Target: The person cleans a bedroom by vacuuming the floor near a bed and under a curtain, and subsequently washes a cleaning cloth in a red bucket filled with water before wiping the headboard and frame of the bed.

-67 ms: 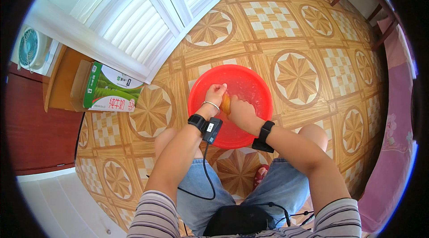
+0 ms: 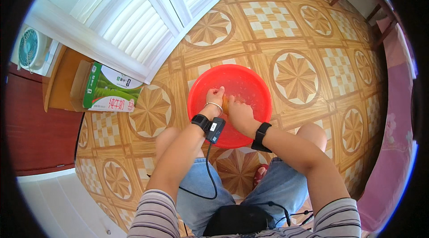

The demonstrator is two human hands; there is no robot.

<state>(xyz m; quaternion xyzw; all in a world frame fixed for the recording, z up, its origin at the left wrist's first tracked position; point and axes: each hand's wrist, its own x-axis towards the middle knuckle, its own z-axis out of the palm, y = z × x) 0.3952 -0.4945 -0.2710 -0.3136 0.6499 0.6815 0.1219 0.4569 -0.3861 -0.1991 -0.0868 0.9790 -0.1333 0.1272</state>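
Note:
A round red basin [image 2: 203, 77] stands on the floor in front of me, with what looks like water in it. Over its middle my left hand [image 2: 215, 97] and my right hand [image 2: 240, 114] come close together, fingers curled. Between them is a small yellow-orange object [image 2: 225, 104], mostly covered by the fingers, so its kind cannot be made out. Both hands close on it, the left from its left side and the right from its right.
A green and white carton [image 2: 111, 88] sits at the left by white louvred doors [image 2: 138, 23]. A small fan [image 2: 29, 47] is behind it. A pink cloth cover [image 2: 389, 148] hangs at the right. My knees flank the basin's near side.
Both hands have shifted slightly and turned over the basin. Less of the yellow-orange object shows between them now.

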